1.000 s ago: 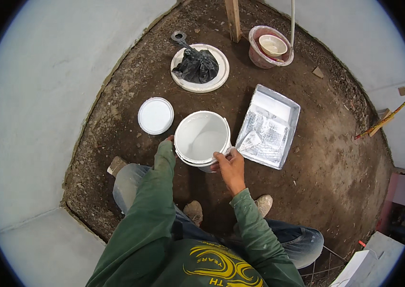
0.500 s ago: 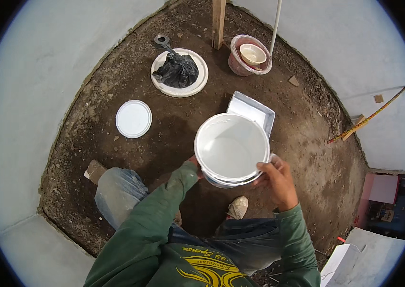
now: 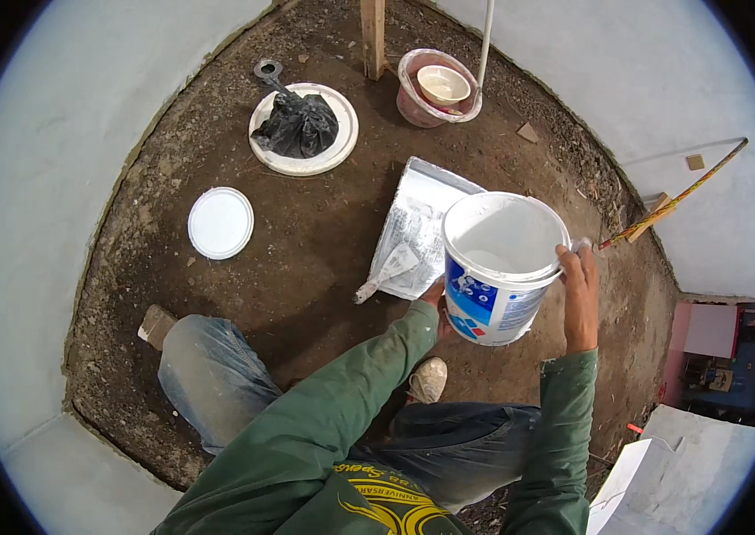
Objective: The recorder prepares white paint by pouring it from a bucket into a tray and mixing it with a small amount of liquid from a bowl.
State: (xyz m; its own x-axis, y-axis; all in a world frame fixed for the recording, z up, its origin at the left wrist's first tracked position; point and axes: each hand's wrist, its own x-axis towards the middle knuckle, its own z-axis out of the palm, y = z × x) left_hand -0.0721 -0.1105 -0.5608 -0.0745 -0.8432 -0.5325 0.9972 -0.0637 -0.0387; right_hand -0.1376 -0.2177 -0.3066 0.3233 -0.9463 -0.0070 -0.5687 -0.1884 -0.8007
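Note:
A white plastic paint bucket (image 3: 495, 308) with a blue printed side is held up in front of me, its open top leaning toward me. The inside is white, with what looks like white paint low down. My right hand (image 3: 581, 290) grips the rim at its right side. Low on the left side, my left hand (image 3: 439, 301) supports the bucket, its fingers mostly hidden behind it. Partly covered by the bucket, a paint tray (image 3: 431, 192) smeared with white lies on the ground. A paint-covered brush or scraper (image 3: 393, 267) rests across its near left corner.
A white lid (image 3: 221, 223) lies on the dirt at left. Beyond it, a black plastic bag (image 3: 302, 127) sits on a larger round lid (image 3: 348, 143). A reddish basin (image 3: 415, 107) holds a bowl (image 3: 443, 85), near a wooden post (image 3: 373, 40). A striped stick (image 3: 689, 192) leans at the right wall.
Both hands have carried the bucket to the right and tilted it, so its printed side now shows. More of the tray and the tool on it have come into sight.

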